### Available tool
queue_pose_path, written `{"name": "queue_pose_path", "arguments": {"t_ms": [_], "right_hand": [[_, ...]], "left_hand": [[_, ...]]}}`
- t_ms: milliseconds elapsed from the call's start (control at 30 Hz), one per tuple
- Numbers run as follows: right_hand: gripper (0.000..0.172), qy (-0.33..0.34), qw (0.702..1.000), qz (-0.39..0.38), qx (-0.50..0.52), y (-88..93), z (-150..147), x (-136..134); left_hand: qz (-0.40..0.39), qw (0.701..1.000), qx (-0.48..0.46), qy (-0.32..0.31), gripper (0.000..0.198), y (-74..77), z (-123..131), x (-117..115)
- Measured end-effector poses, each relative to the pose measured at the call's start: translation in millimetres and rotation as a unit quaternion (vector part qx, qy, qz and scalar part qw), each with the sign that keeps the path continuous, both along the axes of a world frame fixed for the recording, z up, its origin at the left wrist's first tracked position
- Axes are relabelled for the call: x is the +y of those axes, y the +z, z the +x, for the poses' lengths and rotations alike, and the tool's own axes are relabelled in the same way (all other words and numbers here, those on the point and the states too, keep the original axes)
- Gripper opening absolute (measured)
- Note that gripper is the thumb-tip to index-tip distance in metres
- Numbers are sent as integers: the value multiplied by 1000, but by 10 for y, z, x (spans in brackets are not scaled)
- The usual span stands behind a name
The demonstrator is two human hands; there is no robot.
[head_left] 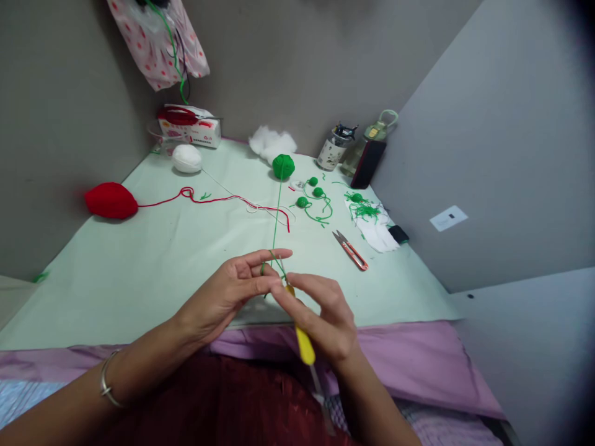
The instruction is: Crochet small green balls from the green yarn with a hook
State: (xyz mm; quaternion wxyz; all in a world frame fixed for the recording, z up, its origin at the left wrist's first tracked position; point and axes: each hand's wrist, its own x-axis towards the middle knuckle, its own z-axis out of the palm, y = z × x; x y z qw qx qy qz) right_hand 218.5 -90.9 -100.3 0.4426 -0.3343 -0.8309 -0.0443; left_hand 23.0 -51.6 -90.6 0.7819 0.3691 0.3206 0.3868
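Green yarn [277, 217] runs from a green ball [283, 166] down to my left hand [242, 280]. It loops over the raised index finger and round another finger, while the thumb pinches near the other hand. My right hand [325, 310] grips a crochet hook [304, 344] by its yellow handle. The hook's thin metal shaft points up into the green yarn between both hands. Whatever stitches are at the fingertips are too small to make out.
Orange-handled thread snips [351, 251] lie to the right, near white tissue [376, 232] with green scraps. Small green crocheted balls [318, 192] sit beyond. A red yarn ball [111, 201] and a white yarn ball [186, 159] are at left. A phone [369, 164] leans by a bottle.
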Motion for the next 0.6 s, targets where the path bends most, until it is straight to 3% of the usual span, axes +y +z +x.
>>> {"name": "queue_pose_path", "arguments": {"t_ms": [100, 200, 267, 333, 433, 500, 600], "right_hand": [[31, 36, 981, -111, 156, -5, 10, 54], [21, 80, 909, -232, 337, 4, 7, 113], [22, 100, 875, -268, 390, -2, -12, 123], [21, 75, 907, -243, 337, -25, -40, 96], [30, -12, 986, -87, 140, -77, -85, 26], [40, -38, 997, -11, 68, -103, -103, 4], [38, -19, 988, -47, 144, -101, -101, 33]], "left_hand": [[-4, 1000, 13, 2, 46, -5, -18, 28], [51, 997, 50, 20, 41, -18, -28, 27], [88, 994, 68, 23, 41, -19, -19, 8], [104, 991, 76, 33, 44, -15, 6, -16], [77, 995, 44, 46, 48, -15, 54, -37], [31, 999, 6, 30, 48, -25, 74, -34], [-13, 1000, -14, -6, 46, -39, 65, -10]]}}
